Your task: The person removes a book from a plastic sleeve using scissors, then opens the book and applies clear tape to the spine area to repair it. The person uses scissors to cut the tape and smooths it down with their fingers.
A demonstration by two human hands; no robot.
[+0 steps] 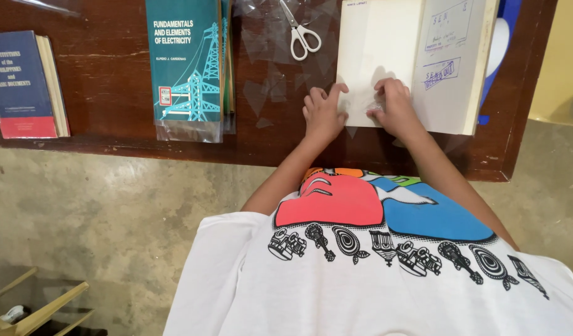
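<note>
Left hand [322, 114] flat, fingers spread, and curled right hand [395, 106], both on open book [376, 56].

Open book [386, 56] cut off at top, scissors [300, 31] tips perhaps too

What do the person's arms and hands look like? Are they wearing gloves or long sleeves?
No gloves. The left hand and the right hand are both bare, with no rings, watch or bracelets showing. The forearms are bare too. The person wears a white T-shirt with a bright red, blue, orange and green picture and a row of black drawings.
</note>
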